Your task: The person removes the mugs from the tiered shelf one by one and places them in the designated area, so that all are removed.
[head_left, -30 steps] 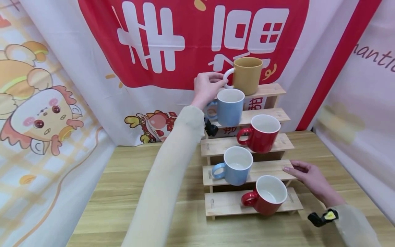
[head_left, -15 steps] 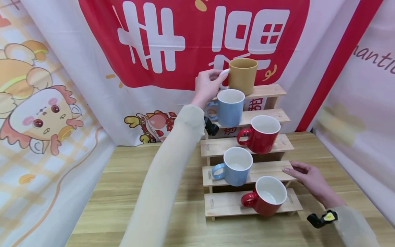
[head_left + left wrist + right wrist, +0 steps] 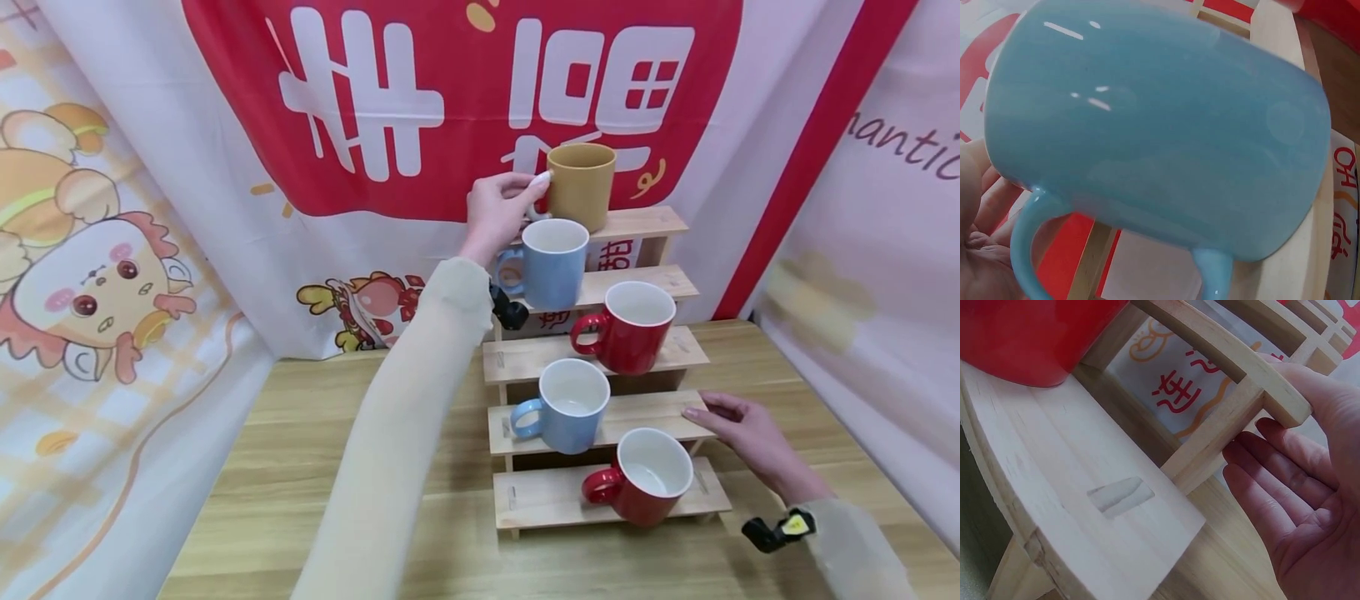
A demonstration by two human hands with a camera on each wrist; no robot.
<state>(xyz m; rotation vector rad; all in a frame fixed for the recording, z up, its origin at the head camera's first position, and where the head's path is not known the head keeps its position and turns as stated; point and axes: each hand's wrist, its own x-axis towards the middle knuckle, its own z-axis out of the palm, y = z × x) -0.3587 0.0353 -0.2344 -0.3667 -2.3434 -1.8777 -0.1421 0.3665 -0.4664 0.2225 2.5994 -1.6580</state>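
We face printed cloths (image 3: 442, 150) beyond a wood-grained desk (image 3: 300, 433). Since a second ago, the mustard mug (image 3: 581, 192) has moved left along the far top shelf (image 3: 648, 221). It stands upright; our left hand (image 3: 500, 207) pinches its white handle (image 3: 537, 215), fingers nearly closed; our right hand (image 3: 744, 435) clasps the rack (image 3: 648, 410), fingers bent.

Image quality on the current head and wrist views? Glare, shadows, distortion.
Head: bright, diffuse light, soft shadows on the wooden table; left wrist: dimmer, small white glints on the upper blue mug; right wrist: also dimmer, the lowest shelf board bows, likely lens distortion.
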